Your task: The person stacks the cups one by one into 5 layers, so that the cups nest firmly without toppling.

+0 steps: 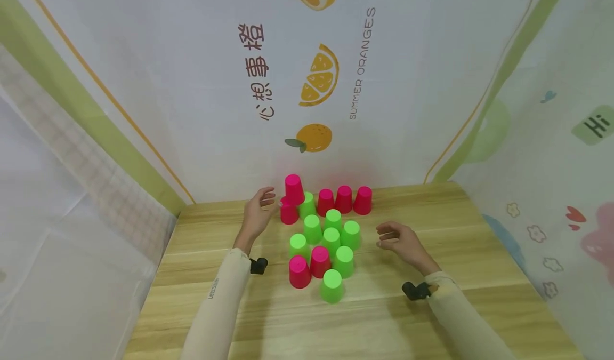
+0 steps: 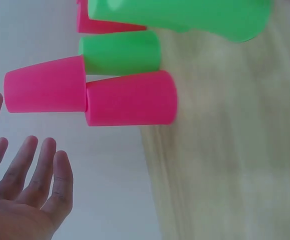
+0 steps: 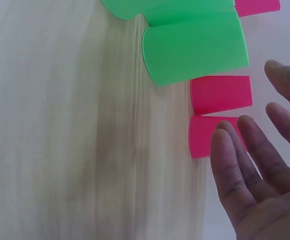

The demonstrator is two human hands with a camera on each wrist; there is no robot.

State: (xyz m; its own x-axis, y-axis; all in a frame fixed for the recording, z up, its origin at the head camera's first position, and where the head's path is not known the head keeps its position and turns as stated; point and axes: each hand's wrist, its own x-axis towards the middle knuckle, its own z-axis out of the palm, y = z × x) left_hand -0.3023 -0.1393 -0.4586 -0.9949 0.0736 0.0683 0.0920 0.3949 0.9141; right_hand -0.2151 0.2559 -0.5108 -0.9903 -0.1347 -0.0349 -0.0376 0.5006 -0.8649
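At the far left of the cup group, a pink cup (image 1: 294, 189) stands upside down on top of a pink cup (image 1: 289, 212) and a green cup (image 1: 307, 206), straddling both. My left hand (image 1: 258, 213) is just left of this stack, fingers loosely bent and holding nothing. In the left wrist view, a gap separates its fingers (image 2: 45, 170) from the upper cup (image 2: 45, 86). Right of the cups, my right hand (image 1: 402, 241) hovers over the table with relaxed fingers and grips nothing. Closest to it is an upside-down green cup (image 1: 351, 236).
Three pink cups (image 1: 344, 200) line the table's back edge. Several green cups (image 1: 331, 242) cluster mid-table, with two pink cups (image 1: 299, 272) and a green cup (image 1: 332, 287) in front. A printed curtain (image 1: 403, 82) hangs behind the wooden table (image 1: 374, 317).
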